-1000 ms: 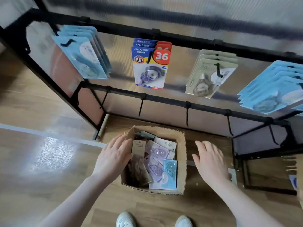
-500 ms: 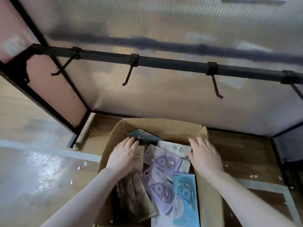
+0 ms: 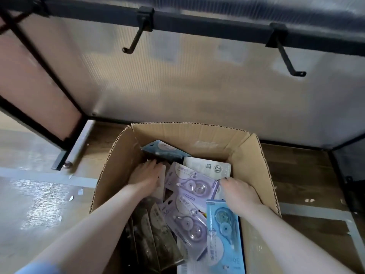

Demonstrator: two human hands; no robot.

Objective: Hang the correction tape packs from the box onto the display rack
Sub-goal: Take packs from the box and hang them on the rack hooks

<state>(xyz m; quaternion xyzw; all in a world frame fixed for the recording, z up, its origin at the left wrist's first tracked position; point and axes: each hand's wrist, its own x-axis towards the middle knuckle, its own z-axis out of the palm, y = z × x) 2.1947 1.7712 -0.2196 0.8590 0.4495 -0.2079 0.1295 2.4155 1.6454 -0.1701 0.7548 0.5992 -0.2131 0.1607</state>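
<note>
An open cardboard box point(image 3: 189, 128) on the floor holds several correction tape packs: two purple ones point(image 3: 192, 183) point(image 3: 185, 220), a light blue one point(image 3: 223, 230), a white one point(image 3: 209, 167), a grey-blue one point(image 3: 164, 150) and brown ones point(image 3: 156, 234). My left hand point(image 3: 146, 175) lies inside the box, fingers stretched over a beige pack at the left. My right hand point(image 3: 239, 191) reaches in at the right, its fingertips dipping beside the upper purple pack's right edge; its grasp is hidden. Above, the rack's black rail point(image 3: 207, 23) carries two empty hooks point(image 3: 136, 39) point(image 3: 286, 58).
A translucent ribbed panel point(image 3: 197, 86) backs the rack. Black frame legs stand at the left point(image 3: 49, 76) and right point(image 3: 339, 175). The box sits on a wooden floor point(image 3: 39, 204) with a grey tape line and small paper scraps to its left.
The view has dropped closer to the box; the hanging packs on the upper rail are out of sight. Both hands have gone from the box's rim down among the packs.
</note>
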